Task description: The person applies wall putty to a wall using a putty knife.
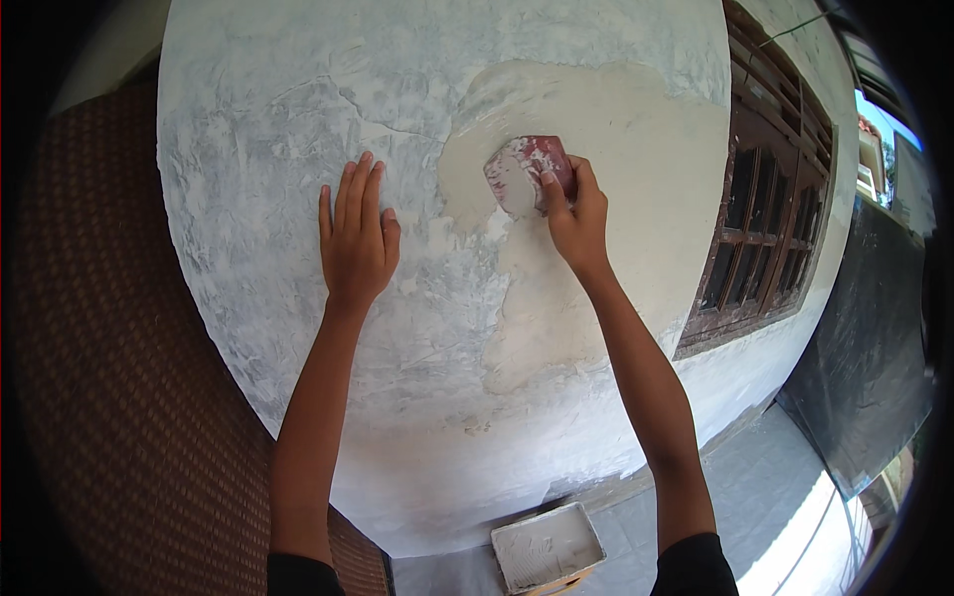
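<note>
A wall [397,417] with patchy white and grey plaster fills the middle of the view. Across its upper right part spreads a smooth cream layer of putty [636,199]. My right hand [581,214] grips a reddish, putty-smeared flat scraper [527,174], thumb on its near face, at the left part of the cream patch. The scraper's far edge against the wall is hidden. My left hand [358,233] lies flat on the rougher plaster to the left, fingers stretched upward, holding nothing.
Below, a rectangular tray [593,524] of whitish putty stands by the wall's foot, near a grey floor covering [636,526]. A brown wooden window [765,219] is set in the wall at right. Brown woven panelling [129,328] runs along the left; a dark sheet [865,338] leans far right.
</note>
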### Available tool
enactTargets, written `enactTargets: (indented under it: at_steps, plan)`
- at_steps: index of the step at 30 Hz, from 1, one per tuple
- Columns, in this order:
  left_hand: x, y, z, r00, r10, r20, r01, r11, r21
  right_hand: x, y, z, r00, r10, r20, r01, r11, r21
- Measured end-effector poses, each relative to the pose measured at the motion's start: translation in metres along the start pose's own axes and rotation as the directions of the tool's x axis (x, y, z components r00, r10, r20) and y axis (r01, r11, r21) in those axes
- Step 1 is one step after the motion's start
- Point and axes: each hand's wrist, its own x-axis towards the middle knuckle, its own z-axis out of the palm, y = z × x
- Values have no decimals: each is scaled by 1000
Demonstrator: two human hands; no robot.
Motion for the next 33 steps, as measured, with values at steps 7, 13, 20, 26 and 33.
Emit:
enactTargets:
  at_steps: [7, 13, 20, 26, 33]
  plan:
    - [-1, 1, 3, 1000, -3, -5, 3, 1000, -1, 13, 4, -5, 897, 362, -255, -206, 851, 483]
    - [3, 1, 0, 1000, 7, -1, -7, 1000, 7, 41, 14, -23, 783, 533, -320, -406, 828, 386]
    - [-1, 0, 2, 1000, -6, 5, 6, 1000, -5, 34, -19, 1, 982, 156, -102, -92, 882, 462]
    - [1, 0, -1, 1000, -5, -14, 6, 999, 38, 54, 8, -11, 927, 330, -176, -269, 915, 299]
    - [1, 2, 3, 1000, 0, -10, 0, 1000, 4, 54, 76, -69, 579, 594, -558, -373, 802, 467]
